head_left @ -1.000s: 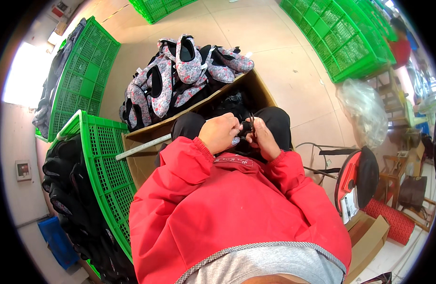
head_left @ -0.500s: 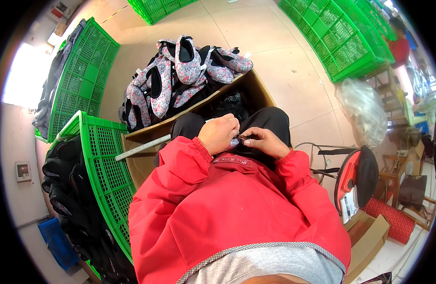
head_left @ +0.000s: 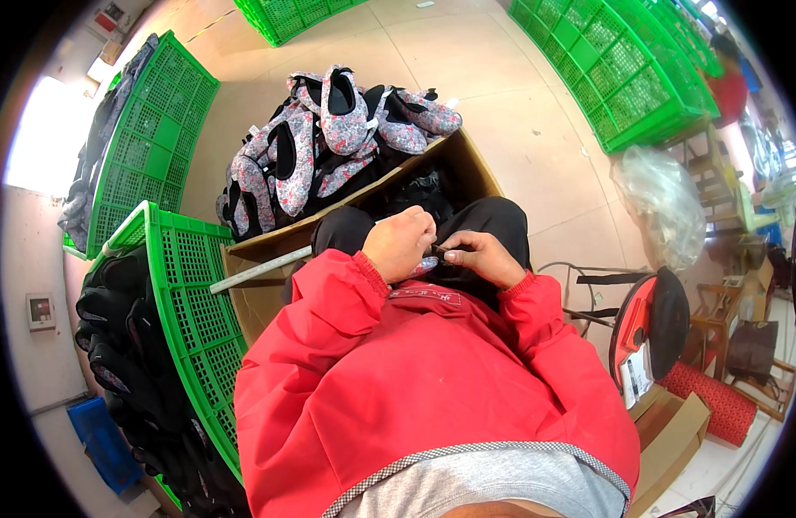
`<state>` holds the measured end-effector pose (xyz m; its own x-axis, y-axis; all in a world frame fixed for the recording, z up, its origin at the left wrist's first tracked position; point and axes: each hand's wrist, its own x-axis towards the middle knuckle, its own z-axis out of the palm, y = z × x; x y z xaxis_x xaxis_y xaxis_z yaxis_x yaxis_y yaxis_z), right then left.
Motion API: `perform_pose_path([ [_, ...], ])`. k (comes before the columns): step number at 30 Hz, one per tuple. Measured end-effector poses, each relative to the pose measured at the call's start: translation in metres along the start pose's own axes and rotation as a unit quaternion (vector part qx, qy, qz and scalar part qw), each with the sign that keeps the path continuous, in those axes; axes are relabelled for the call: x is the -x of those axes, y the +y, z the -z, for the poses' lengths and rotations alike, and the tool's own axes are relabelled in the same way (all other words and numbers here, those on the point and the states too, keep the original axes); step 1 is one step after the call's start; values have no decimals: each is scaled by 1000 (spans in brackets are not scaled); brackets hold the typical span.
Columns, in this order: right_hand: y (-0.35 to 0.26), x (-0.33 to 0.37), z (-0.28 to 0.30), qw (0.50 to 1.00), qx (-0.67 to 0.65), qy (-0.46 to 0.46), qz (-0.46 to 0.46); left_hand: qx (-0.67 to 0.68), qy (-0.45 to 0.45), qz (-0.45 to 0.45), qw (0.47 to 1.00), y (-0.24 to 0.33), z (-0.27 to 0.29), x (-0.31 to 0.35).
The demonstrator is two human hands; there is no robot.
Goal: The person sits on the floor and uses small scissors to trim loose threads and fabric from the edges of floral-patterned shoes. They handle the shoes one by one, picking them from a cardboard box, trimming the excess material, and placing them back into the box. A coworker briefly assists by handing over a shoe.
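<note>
Over my lap, my left hand (head_left: 400, 245) is closed in a fist-like grip on a floral fabric shoe (head_left: 425, 266), most of which is hidden under the fingers. My right hand (head_left: 486, 259) faces it, thumb and forefinger pinching the dark edge of the same piece. Just beyond my knees, a heap of floral slip-on shoes (head_left: 293, 160) with black linings lies by an open cardboard box (head_left: 477, 164). Black plastic shows inside that box. A pale grey bar (head_left: 264, 270) slants from the crate side toward my left knee.
At my left, a green crate (head_left: 186, 293) holds dark shoes (head_left: 130, 345); another green crate (head_left: 152, 138) stands behind it. More green crates (head_left: 605, 73) are at the far right. Near my right side are a round red-and-black seat-like thing (head_left: 648, 324), a clear plastic bag (head_left: 661, 203) and a red roll (head_left: 717, 401).
My fingers have shifted only slightly around the floral shoe. Everything else stays in place.
</note>
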<state>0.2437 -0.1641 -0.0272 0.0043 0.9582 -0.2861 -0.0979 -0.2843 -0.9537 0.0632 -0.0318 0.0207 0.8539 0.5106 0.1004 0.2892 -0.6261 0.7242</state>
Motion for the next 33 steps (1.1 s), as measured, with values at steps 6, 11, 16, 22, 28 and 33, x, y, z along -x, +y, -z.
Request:
perform_pose_path([
  [6, -5, 0, -26, 998, 53, 12, 41, -45, 40, 118, 991, 13, 16, -5],
  [11, 17, -3, -50, 997, -45, 43, 42, -122, 270, -17, 955, 30, 29, -11],
  [16, 13, -1, -37, 961, -218, 169, 14, -57, 336, -65, 938, 37, 55, 14],
  [22, -26, 4, 0, 954, -159, 223, 125, 393, 216, 141, 883, 4, 3, 37],
  [28, -44, 8, 5, 967, 27, 196, 160, 632, 95, 189, 745, -2, -33, 25],
  [33, -36, 16, -26, 961, 59, 219, 158, 731, 193, 347, 555, -12, -52, 29],
])
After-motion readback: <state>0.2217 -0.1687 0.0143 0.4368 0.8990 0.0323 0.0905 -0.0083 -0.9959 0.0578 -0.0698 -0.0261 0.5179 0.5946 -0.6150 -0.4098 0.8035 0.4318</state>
